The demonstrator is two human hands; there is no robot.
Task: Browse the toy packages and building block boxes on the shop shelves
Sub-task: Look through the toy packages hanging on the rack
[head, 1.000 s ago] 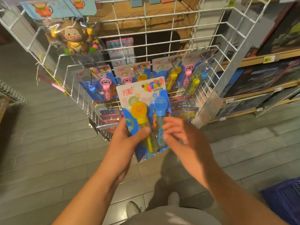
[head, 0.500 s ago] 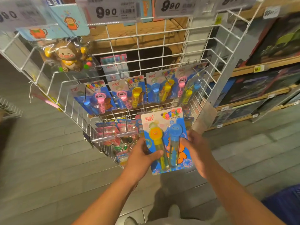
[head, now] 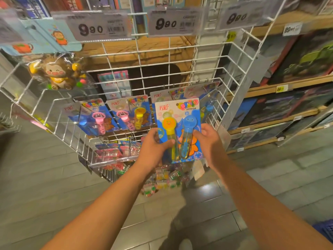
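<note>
A bubble wand blister pack [head: 178, 129] with a yellow and a blue wand on a blue card is held upright in front of the white wire rack [head: 59, 112]. My left hand [head: 153, 147] grips its left edge, thumb across the yellow tube. My right hand [head: 207, 139] grips its right edge. Similar packs [head: 133, 112] hang on hooks in the rack behind it. A bagged plush monkey [head: 57, 73] hangs at the upper left.
Price tags reading 9.90 [head: 97, 27] hang along the rack top. Wooden shelves [head: 281, 87] at right carry large dark toy boxes [head: 306, 60]. Small candy-like packets [head: 162, 179] fill the lower basket. A blue crate corner [head: 324, 230] sits on the tiled floor at bottom right.
Both hands have raised the bubble wand pack up toward the hanging row. My right hand moved from its front to its right edge. The view tilted upward, showing the price tags.
</note>
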